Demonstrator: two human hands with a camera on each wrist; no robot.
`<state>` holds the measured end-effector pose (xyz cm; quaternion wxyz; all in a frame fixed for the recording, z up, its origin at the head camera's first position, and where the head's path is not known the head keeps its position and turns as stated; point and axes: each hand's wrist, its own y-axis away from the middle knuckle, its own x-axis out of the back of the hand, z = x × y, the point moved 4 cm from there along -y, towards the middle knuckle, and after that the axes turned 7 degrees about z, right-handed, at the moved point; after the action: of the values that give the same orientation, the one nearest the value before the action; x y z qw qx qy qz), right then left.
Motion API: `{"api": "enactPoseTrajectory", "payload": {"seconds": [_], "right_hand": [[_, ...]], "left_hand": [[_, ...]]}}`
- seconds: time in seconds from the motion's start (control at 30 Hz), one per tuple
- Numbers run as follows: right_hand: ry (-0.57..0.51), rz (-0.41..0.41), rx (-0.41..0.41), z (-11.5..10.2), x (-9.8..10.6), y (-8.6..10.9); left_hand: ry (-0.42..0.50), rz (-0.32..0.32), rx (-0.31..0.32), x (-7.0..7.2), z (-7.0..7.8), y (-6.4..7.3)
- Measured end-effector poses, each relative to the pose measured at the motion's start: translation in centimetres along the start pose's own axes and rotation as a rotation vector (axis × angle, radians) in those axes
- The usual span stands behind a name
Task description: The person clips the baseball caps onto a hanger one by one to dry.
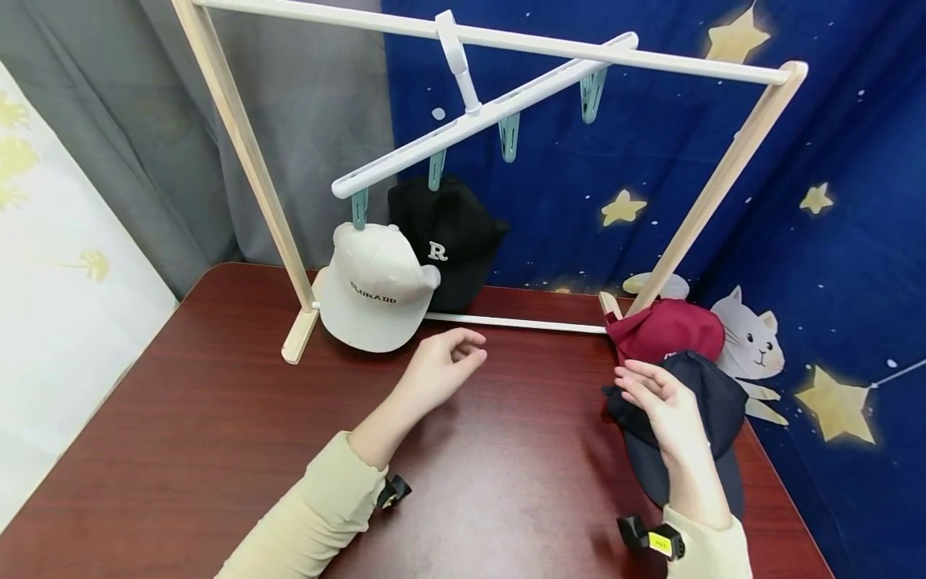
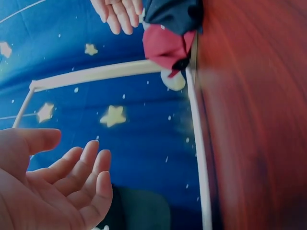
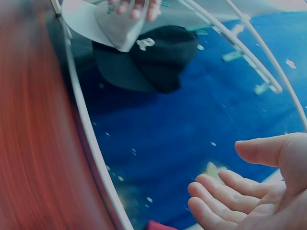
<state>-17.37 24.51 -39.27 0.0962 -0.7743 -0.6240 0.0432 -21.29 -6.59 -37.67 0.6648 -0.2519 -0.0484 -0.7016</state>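
Observation:
My left hand (image 1: 440, 368) hovers above the table with loosely bent fingers and holds nothing, just right of a white cap (image 1: 379, 277). That cap hangs from a clip (image 1: 359, 207) at the left end of a white hanger (image 1: 405, 159). Behind it a black cap (image 1: 473, 241) with a white R hangs from a second clip (image 1: 436, 170). Two more clips, one of them a teal clip (image 1: 510, 138), hold nothing. Over a dark navy cap (image 1: 712, 402) my right hand (image 1: 667, 406) hovers, fingers relaxed and holding nothing. A dark red cap (image 1: 673, 328) lies behind the navy one.
A wooden rack (image 1: 702, 193) stands on the reddish-brown table (image 1: 506, 482); the hanger hooks over its top rail (image 1: 347, 18) and sits slantwise. Behind are a blue star curtain (image 1: 557, 217) and a grey curtain (image 1: 311, 121). A cat cutout (image 1: 748, 338) is beside the red cap.

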Motion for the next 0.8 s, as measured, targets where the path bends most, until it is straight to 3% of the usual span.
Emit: {"api": "enactPoseTrajectory", "payload": {"seconds": [0.33,0.63,0.8], "right_hand": [[-0.044,0.049,0.057,-0.9,3.3,1.1],[0.031,0.126,0.056,-1.2,5.3,1.3],[0.030,0.165,0.038,0.5,7.7,0.5]], "left_hand": [[0.026,-0.127,0.077,-3.5,0.0,1.0],[0.125,-0.159,0.173,-5.6,-0.4,1.0],[0.203,-0.173,0.221,-7.0,-0.5,0.8]]}}
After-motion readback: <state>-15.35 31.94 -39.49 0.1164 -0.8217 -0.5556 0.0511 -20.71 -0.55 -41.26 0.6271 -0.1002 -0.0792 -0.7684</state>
